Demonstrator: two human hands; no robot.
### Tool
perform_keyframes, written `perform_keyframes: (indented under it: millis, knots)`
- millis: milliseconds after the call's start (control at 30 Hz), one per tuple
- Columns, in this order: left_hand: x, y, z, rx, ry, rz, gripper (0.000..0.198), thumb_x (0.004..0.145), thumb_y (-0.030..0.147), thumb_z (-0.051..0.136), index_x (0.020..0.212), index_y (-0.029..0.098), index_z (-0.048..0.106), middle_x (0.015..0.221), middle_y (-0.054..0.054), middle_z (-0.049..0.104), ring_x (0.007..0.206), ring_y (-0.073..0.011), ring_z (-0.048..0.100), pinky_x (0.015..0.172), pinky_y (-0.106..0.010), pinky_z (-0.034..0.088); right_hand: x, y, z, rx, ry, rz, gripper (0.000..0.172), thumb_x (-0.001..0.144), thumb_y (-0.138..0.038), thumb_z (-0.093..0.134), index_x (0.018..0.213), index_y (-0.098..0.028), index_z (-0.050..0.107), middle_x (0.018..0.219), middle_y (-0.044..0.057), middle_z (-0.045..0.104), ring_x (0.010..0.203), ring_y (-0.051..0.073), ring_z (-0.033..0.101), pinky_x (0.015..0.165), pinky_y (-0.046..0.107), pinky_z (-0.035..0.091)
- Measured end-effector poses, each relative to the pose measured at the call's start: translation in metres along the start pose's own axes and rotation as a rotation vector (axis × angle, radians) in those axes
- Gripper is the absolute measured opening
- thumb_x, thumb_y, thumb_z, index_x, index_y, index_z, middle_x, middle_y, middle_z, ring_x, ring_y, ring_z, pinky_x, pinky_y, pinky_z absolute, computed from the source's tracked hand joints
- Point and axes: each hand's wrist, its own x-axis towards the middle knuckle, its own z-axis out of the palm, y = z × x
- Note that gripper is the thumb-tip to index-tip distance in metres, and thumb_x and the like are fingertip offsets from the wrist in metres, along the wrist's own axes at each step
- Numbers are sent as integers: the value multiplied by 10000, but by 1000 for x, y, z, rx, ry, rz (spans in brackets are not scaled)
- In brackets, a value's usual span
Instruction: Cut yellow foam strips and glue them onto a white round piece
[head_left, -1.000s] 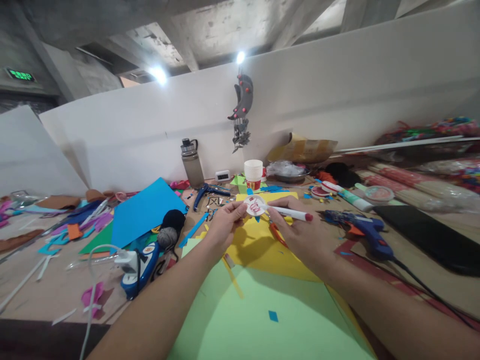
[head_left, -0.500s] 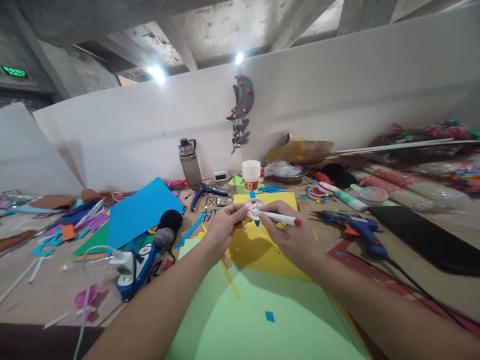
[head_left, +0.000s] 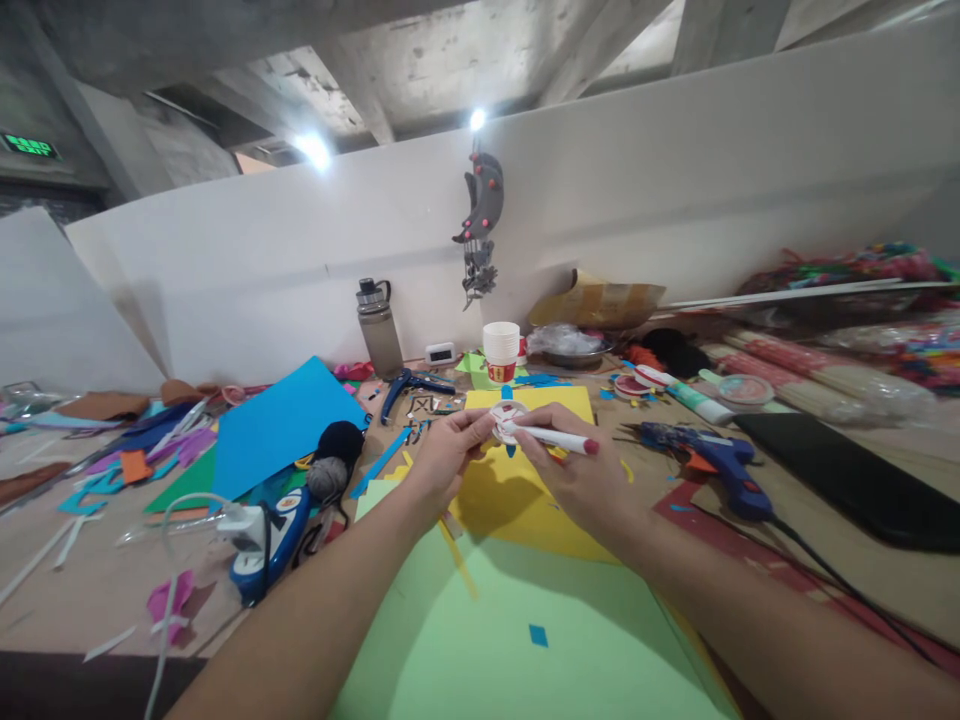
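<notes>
My left hand (head_left: 451, 452) is closed, its thumb and fingers pinching the edge of a small round white piece (head_left: 504, 413). Dark red marks show on its face, and blue bits stick out above and below it. My right hand (head_left: 574, 475) grips a white marker (head_left: 556, 437) with a dark red end pointing right. The marker's tip lies at the round piece, partly hidden by my fingers. Both hands are above yellow paper (head_left: 502, 500), with a light green sheet (head_left: 540, 590) nearer to me.
Stacked paper cups (head_left: 501, 350) stand behind my hands. A blue glue gun (head_left: 724, 465) and a black slab (head_left: 847, 480) lie right. Left are blue card (head_left: 289, 425), yarn balls (head_left: 328, 478), a power strip (head_left: 274, 550) and blue-handled pliers (head_left: 409, 390). A bottle (head_left: 380, 330) stands behind.
The marker and my right hand have shifted very slightly at the round piece. Both hands keep their hold, and the rest of the table looks the same.
</notes>
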Motion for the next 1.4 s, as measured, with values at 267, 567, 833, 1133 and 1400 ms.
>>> perform_keyframes:
  millis: [267,567,833,1133,1400]
  knots:
    - [3,0,-2,-12,16,-3,346,580,410,823,774,143,720,671,0,606,535,-36,435,507,-185,309,-1,-3,-5,-44,-56,-18,90,867,-276,556,852,-210,615,810,30,679,733,167,643,683,285,501]
    - [2,0,-2,31,-22,10,369,589,411,817,829,142,738,717,-28,640,572,-52,470,509,-188,317,-1,-1,-2,-29,-11,-4,90,875,-281,545,886,-219,609,860,37,679,788,168,648,703,276,501]
    - [9,-1,-11,-51,62,26,365,560,410,833,783,144,718,666,-7,601,540,-45,432,483,-177,316,4,-7,-14,-134,58,40,101,869,-304,532,838,-232,596,792,29,674,713,181,638,640,293,501]
    - [9,0,-10,-57,60,24,361,543,402,840,752,138,711,656,-2,604,528,-39,429,483,-185,309,6,-2,-13,-176,44,52,88,864,-277,533,824,-221,588,783,30,671,702,174,626,633,277,481]
    - [8,2,-9,-26,64,17,372,557,407,834,789,142,715,656,8,586,522,-33,412,485,-185,310,5,-1,-12,-154,34,73,111,861,-295,541,828,-207,599,770,31,668,686,169,623,621,274,474]
